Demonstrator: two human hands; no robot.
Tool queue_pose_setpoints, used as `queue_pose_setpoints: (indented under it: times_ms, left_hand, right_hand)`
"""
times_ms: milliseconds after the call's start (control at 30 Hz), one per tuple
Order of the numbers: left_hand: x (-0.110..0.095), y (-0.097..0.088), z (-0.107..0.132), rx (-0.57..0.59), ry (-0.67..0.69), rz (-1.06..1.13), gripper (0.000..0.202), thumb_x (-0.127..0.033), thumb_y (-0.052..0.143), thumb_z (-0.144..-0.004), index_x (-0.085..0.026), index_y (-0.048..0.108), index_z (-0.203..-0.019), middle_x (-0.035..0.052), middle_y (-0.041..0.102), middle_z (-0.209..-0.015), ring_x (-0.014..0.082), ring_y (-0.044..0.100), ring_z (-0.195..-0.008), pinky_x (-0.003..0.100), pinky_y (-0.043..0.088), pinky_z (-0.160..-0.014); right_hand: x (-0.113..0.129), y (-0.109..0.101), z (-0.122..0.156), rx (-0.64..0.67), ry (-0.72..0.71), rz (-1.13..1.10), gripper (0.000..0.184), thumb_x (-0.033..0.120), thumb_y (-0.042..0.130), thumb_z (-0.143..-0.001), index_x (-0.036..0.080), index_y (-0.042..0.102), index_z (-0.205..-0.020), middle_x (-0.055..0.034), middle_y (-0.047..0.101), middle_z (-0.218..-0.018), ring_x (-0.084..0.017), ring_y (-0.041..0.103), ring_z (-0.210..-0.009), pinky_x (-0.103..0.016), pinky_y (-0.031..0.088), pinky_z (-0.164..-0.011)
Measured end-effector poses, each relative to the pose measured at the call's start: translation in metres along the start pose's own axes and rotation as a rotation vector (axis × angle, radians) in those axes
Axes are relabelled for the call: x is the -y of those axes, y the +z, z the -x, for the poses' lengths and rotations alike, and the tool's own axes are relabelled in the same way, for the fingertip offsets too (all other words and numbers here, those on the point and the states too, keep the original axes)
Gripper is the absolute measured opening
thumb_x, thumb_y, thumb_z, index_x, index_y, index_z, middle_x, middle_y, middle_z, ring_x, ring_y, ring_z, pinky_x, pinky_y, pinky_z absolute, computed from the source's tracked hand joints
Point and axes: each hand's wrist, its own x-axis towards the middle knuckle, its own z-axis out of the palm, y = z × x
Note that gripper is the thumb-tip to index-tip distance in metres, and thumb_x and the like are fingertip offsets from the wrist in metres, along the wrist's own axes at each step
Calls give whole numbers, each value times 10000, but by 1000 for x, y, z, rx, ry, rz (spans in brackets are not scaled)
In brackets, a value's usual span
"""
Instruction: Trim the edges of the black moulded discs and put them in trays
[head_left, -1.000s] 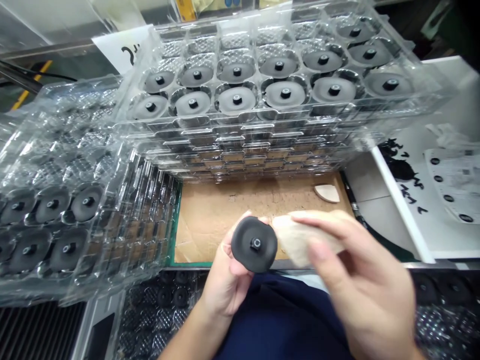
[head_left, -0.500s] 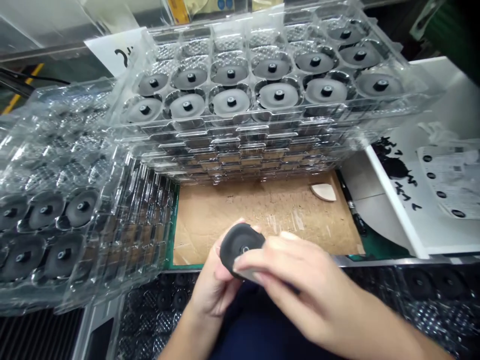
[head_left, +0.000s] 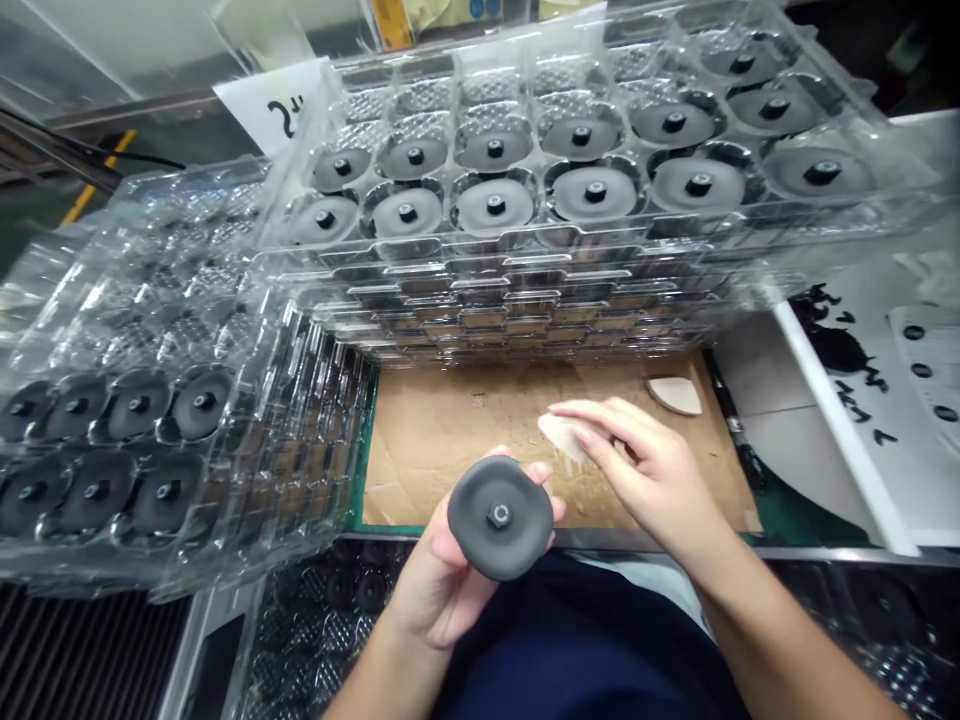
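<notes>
Left hand [head_left: 448, 585]: it's got the matte black, rounded disc with a stubby centre hub [head_left: 501, 518], fingers curled under, tips poking past the rim.
Right hand [head_left: 651, 468]: pinching an off-white wedge-shaped pad [head_left: 564, 437], thumb against fingers.
Pad-to-disc gap: from my remote seat, disc sits left of the right hand and closer to the body; near the pad, but they look apart.
Axis: disc's roundish, no real long axis, hub facing me; pad slants upper left to lower right.
Nearer hand: left, obviously.
Behind the pad: brown cardboard sheet [head_left: 427, 430].
Further out: second off-white wedge [head_left: 676, 396], then stacked clear plastic trays [head_left: 525, 262].
</notes>
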Motion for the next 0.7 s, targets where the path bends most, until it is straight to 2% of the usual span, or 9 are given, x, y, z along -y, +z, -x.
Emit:
queue_pose_setpoints:
  times_ms: [67,167,267,400,467,533,567,633,700]
  left_hand:
    - [0,0,-1,10,-6,23,547,-413,817,-556,-264,668,-1061,30,702,-1082,219,678,-936,272,538,-802]
    - [1,-1,-4,4,-27,40,558,-414,824,-534,-258,676,-1049,21,704,-1064,204,687,-900,259,536,-798]
    - [2,-1,-7,10,-51,17,584,-433,820,-526,-255,669,-1061,27,700,-1071,217,681,-918,284,522,-831]
    - [8,1,-6,-5,-45,-76,640,-472,812,-531,-248,645,-1107,49,685,-1091,260,662,-953,390,460,-948]
    - [12,2,-6,-11,-19,-127,652,-491,796,-553,-245,632,-1134,56,676,-1102,270,639,-999,399,430,-979]
    - [15,2,-6,-4,19,-191,680,-518,774,-573,-237,616,-1171,62,668,-1107,280,598,-1072,382,411,-992]
    - [15,2,-6,-7,39,-228,683,-523,769,-576,-229,617,-1173,61,669,-1095,279,584,-1087,367,412,-986]
    - [15,0,-6,-26,62,-296,664,-520,777,-563,-206,645,-1133,62,678,-1050,267,591,-1050,338,439,-943]
    - [16,-3,-6,-69,71,-307,612,-513,786,-552,-195,676,-1064,62,685,-1025,246,599,-1009,317,457,-911]
  right_hand:
    - [-25,14,21,74,150,54,267,263,451,-921,214,646,-1097,-48,678,-930,-171,628,-819,-292,502,-718]
    - [-56,34,49,137,197,71,271,243,458,-885,187,664,-1052,-70,709,-936,-200,661,-856,-327,528,-743]
    - [-62,35,53,111,217,64,252,229,475,-860,176,652,-1031,-72,718,-963,-201,679,-850,-314,542,-717]
    - [-19,2,31,-86,185,55,262,276,473,-908,208,565,-1143,-67,671,-1098,-189,650,-917,-287,519,-714]
    - [12,-12,20,-164,-79,50,264,214,520,-900,264,570,-1154,-28,674,-1093,-172,632,-926,-281,485,-748]
    - [36,-17,13,-33,-404,76,260,177,481,-922,244,595,-1145,-18,703,-943,-153,622,-795,-286,448,-693]
    - [44,-17,10,35,-486,99,260,165,452,-931,224,616,-1124,-15,703,-867,-147,602,-729,-291,426,-660]
    - [51,-13,9,102,-445,169,274,137,420,-930,187,652,-1065,-16,688,-788,-144,563,-667,-296,387,-618]
    - [54,-8,8,78,-332,269,286,113,411,-919,175,674,-1013,-25,681,-790,-150,545,-671,-307,357,-613]
